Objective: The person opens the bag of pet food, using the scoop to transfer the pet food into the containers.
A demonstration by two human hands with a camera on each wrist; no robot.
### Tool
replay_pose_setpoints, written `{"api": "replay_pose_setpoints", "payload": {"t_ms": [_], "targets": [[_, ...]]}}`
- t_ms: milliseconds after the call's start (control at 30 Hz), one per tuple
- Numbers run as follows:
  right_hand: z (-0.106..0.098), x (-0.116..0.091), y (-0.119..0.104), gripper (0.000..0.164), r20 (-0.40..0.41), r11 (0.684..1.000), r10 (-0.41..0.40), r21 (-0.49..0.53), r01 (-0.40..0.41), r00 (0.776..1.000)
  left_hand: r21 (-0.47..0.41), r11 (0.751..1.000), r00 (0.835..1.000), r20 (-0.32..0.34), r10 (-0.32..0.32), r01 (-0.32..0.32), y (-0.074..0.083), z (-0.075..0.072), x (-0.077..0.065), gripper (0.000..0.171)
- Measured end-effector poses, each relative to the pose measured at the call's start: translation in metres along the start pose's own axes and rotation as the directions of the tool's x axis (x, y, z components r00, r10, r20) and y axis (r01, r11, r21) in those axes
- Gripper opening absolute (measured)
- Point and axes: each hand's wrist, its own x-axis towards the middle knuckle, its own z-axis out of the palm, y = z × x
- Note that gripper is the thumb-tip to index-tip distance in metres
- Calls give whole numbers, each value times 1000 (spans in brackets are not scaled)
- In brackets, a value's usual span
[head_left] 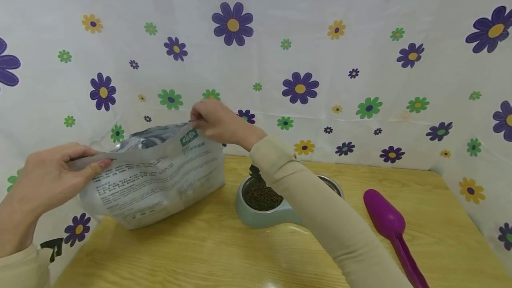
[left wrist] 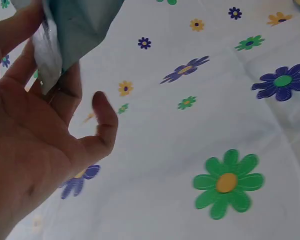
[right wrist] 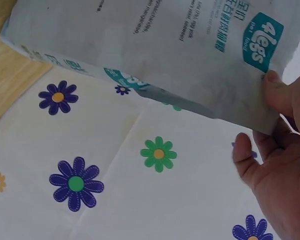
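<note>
A pale grey pet food bag [head_left: 160,181] stands tilted at the left of the table, its top parted so the silvery lining shows. My left hand [head_left: 56,174] pinches the bag's left top corner between thumb and fingers. At the opposite top corner, my right hand [head_left: 224,121] grips the edge near the teal label. The right wrist view shows that thumb on the front of the bag [right wrist: 190,65] and fingers behind it. In the left wrist view, the left hand [left wrist: 35,135] holds the bag's corner [left wrist: 80,30]. The contents of the bag are hidden.
A blue-green double pet bowl [head_left: 258,219] holds brown kibble [head_left: 262,197] in its left side; my right sleeve covers part of it. A purple scoop [head_left: 386,219] lies face down at the right on the wooden table [head_left: 200,252]. Flower-printed cloth [head_left: 272,57] hangs behind.
</note>
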Motion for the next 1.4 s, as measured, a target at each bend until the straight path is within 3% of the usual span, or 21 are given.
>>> {"api": "replay_pose_setpoints", "payload": {"t_ms": [67, 167, 233, 300, 333, 433, 533, 567, 667, 767, 867, 933, 1000, 1100, 1167, 1400], "targets": [[0, -1, -3, 17, 27, 999, -2, -33, 3, 1000, 67, 997, 998, 59, 21, -25, 9, -2, 0, 51], [0, -1, -8, 23, 62, 996, -1, -89, 6, 998, 115, 989, 992, 95, 84, -94, 23, 1, 3, 66], [0, -1, -11, 22, 76, 995, -15, -97, 22, 997, 110, 983, 988, 60, 140, -145, 30, 4, 4, 57], [1, -1, -12, 18, 72, 997, -26, -72, 31, 997, 108, 974, 980, -6, 199, -198, 34, 7, 5, 39], [1, -1, -11, 15, 64, 998, -29, -50, 32, 998, 115, 964, 968, -53, 246, -239, 35, 8, 4, 30], [3, -2, -9, 10, 30, 999, -31, 9, 30, 999, 139, 928, 910, -195, 367, -345, 33, 11, 3, 16], [3, 1, -10, 10, -15, 999, -32, 1, 32, 999, 157, 908, 856, -304, 418, -388, 30, 10, 3, 16], [3, 2, -10, 10, -31, 999, -34, -10, 33, 999, 153, 912, 852, -324, 411, -381, 30, 9, 4, 14], [2, 8, -9, 11, -84, 999, -20, -44, 16, 996, 111, 936, 857, -379, 350, -333, 29, 8, 13, 6], [4, 15, -6, 12, -137, 996, 2, -85, -14, 991, 38, 968, 896, -369, 246, -250, 25, 10, 25, 9], [8, 22, -6, 15, -180, 990, 34, -125, -57, 983, -21, 988, 950, -276, 143, -155, 22, 10, 35, 18], [11, 25, -6, 17, -195, 984, 52, -159, -84, 980, -31, 992, 976, -188, 114, -122, 24, 8, 40, 26], [12, 27, -8, 20, -194, 978, 70, -178, -105, 978, -39, 994, 991, -89, 96, -100, 29, 6, 44, 44], [13, 28, -11, 21, -179, 974, 80, -196, -115, 981, -42, 996, 997, 6, 82, -81, 37, 5, 48, 71], [12, 27, -15, 23, -156, 973, 73, -207, -104, 985, -29, 998, 998, 44, 51, -50, 39, 6, 49, 77], [6, 22, -21, 25, -41, 977, 19, -213, -28, 999, -24, 995, 995, -44, 92, -93, 40, 14, 48, 36]]}}
